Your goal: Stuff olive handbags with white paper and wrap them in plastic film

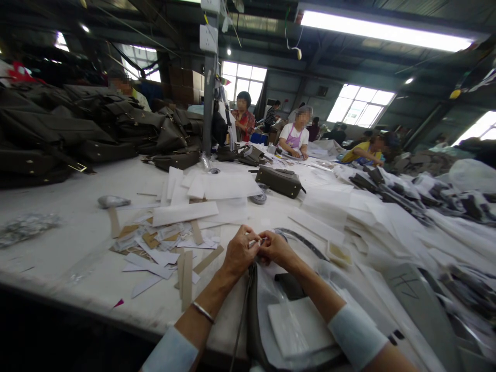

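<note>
My left hand [241, 249] and my right hand [276, 248] meet above the table, fingertips pinched together. Between them is something small and pale, too small to name. Right below my hands lies a dark handbag [252, 315] with white padding sheet [300, 325] and clear plastic on it. Part of the bag is hidden by my right forearm. A dark curved strap [306, 242] arcs out behind my right hand. Left of my left hand lie loose paper and card strips [186, 279].
Dark handbags [62, 129] are heaped at the far left. White foam sheets [228, 186] and a finished-looking dark bag [281, 181] lie ahead. More white sheets [360, 222] and dark pieces [457, 196] cover the right side. A post [209, 103] rises from the table. Several people work beyond.
</note>
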A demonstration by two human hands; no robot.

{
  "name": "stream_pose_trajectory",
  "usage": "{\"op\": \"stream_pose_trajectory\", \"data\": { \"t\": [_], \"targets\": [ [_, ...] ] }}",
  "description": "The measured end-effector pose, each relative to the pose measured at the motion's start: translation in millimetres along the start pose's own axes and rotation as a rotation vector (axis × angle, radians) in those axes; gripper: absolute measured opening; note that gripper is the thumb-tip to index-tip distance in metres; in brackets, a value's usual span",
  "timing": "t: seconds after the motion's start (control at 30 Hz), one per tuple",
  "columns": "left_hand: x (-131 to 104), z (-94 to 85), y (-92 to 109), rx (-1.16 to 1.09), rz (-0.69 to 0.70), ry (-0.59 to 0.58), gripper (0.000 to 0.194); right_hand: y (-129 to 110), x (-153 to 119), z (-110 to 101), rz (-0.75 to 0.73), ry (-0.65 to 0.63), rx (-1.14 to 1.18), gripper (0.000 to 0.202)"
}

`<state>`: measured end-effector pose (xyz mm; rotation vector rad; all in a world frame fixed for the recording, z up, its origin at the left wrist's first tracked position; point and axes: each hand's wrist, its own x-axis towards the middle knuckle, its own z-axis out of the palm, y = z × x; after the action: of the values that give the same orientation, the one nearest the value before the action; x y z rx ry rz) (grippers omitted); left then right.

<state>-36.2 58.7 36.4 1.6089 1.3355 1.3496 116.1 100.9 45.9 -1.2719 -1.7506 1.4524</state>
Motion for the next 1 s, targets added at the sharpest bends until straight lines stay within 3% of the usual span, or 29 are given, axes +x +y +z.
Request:
{"op": "stream_pose_trajectory", "data": {
  "t": [0.13, 0.23, 0.4, 0.53, 0.63, 0.77, 1.0],
  "targets": [
    [-8.3, -1.9, 6.6, 0.313, 0.316, -0.113, 0.014, -1.3, -2.4, -1.6, -0.022, -0.043, 0.053, 0.024],
    [-8.1, -6.4, 9.0, 0.441, 0.459, -0.107, 0.016, -6.4, -9.5, -4.9, -0.047, -0.077, 0.09, 0.028],
    [-4.9, -9.3, 8.9, 0.546, 0.502, -0.005, 0.014, -12.7, -14.3, -6.3, -0.086, -0.133, 0.099, 0.027],
    [-5.1, -9.4, 9.3, 0.498, 0.536, -0.083, 0.014, -11.2, -11.6, -2.5, -0.09, -0.095, 0.096, 0.019],
    [-3.7, -12.0, 10.4, 0.374, 0.452, -0.067, 0.021, -9.1, -11.2, 0.1, -0.054, -0.07, 0.124, 0.024],
    [2.8, -16.8, 6.8, 0.183, 0.111, 0.078, 0.028, -7.4, -12.2, 1.2, 0.006, -0.028, 0.171, 0.036],
    [7.0, -16.1, -6.2, 0.136, -0.094, -0.116, 0.03, -3.8, -10.3, 2.0, 0.018, 0.107, 0.203, 0.031]
  ]
}}
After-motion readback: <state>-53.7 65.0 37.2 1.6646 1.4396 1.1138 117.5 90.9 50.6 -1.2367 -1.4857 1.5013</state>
